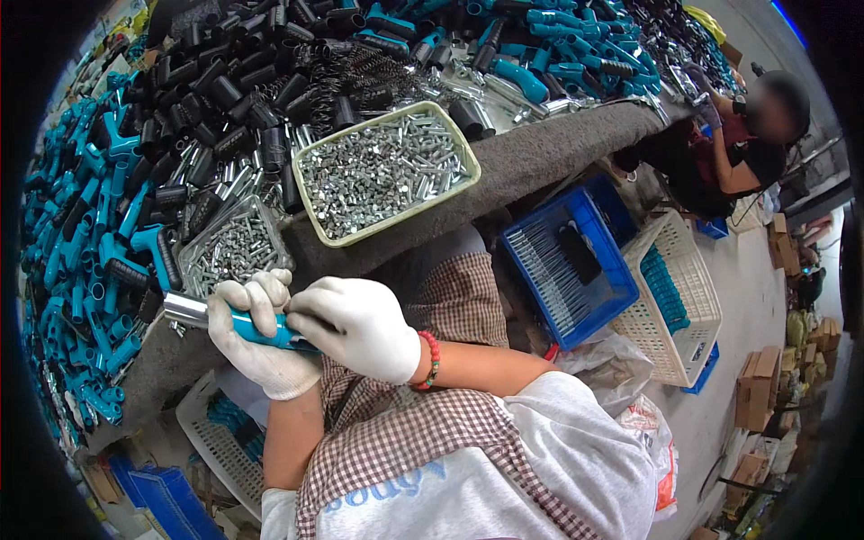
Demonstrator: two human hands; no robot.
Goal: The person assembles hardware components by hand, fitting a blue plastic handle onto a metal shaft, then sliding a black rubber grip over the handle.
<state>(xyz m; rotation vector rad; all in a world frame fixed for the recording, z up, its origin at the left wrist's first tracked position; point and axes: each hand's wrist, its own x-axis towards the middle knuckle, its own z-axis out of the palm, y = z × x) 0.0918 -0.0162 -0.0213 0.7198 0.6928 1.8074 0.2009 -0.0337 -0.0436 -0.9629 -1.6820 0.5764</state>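
My left hand [261,346], in a white glove, is wrapped round a teal plastic tool body [254,329]. From its left end sticks a shiny silver metal tube [184,308]. My right hand [360,326], also gloved in white, bends over the right end of the tool body with its fingers pinched together. Whatever those fingertips hold is hidden behind them. Just beyond my hands, a clear tray [191,261] holds small metal pins. Farther off, a pale yellow tray [335,241] contains many small silver metal parts.
Heaps of teal tool bodies [90,261] and black sleeves [225,93] cover the bench with its grey cloth edge [549,148]. Right of my lap stand a blue crate [576,337] and a white plastic basket [697,310]. Another person [720,157] sits at the far right.
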